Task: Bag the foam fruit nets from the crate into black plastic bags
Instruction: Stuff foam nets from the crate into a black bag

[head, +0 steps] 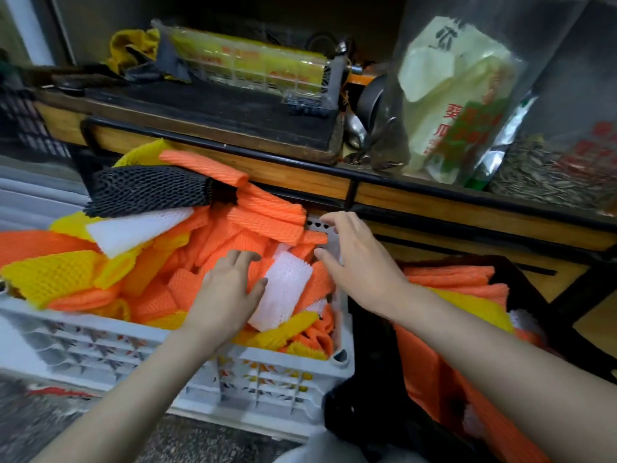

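Worktop (300, 175) across the far side, cluttered. White crate (100, 345) at near left, heaped above its rim with foam fruit nets (150, 295), mostly orange and yellow. Black plastic bag (370, 379) just right of the crate, mouth open, already part-filled with orange and yellow nets.

Judged risk: loose nets at the far left, among them a black net (147, 192) overhanging the rim, liable to slide out on any disturbance of the heap. Light foam also liable to spring from a weak grip on the way across to the bag.

Left hand (230, 289) flat and relaxed on the heap, thumb against a white net (283, 289), nothing gripped. Right hand (364, 272) spread wide over the crate's far right corner, empty.
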`<action>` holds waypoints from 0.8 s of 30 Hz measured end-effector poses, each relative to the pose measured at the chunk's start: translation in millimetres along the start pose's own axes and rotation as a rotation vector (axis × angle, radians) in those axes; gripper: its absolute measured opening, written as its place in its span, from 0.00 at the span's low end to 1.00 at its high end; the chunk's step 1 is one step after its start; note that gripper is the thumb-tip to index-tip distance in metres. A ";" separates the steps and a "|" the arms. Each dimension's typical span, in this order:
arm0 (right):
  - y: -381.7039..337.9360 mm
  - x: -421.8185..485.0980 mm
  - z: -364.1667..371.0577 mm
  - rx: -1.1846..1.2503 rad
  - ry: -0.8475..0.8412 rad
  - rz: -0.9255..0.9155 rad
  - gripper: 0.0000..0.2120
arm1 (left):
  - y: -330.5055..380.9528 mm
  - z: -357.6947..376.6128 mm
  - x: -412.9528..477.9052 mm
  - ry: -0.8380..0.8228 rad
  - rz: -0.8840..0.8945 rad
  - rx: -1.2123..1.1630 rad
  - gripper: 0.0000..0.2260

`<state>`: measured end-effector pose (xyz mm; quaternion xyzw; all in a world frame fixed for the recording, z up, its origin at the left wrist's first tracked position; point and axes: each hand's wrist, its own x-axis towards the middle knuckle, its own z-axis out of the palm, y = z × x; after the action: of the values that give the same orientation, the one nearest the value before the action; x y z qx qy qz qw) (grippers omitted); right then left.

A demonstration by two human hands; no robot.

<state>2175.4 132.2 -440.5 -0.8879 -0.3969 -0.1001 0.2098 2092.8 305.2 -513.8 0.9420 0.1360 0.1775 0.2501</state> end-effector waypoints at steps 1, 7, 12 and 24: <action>1.0 11.6 11.4 0.006 -0.031 0.016 0.24 | -7.4 0.6 8.2 0.010 -0.019 -0.003 0.18; 16.2 70.3 65.1 0.003 -0.164 0.112 0.38 | -39.0 20.9 52.6 -0.021 -0.075 0.028 0.25; 30.3 103.2 95.1 -0.052 -0.201 0.135 0.48 | -57.4 48.5 64.1 -0.174 -0.138 0.016 0.26; 33.2 104.8 91.3 -0.140 0.044 0.080 0.19 | -56.1 56.0 62.0 -0.103 -0.174 -0.231 0.22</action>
<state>2270.9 223.1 -495.6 -0.9131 -0.3484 -0.1387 0.1599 2161.7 349.9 -572.0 0.8995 0.1829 0.1212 0.3777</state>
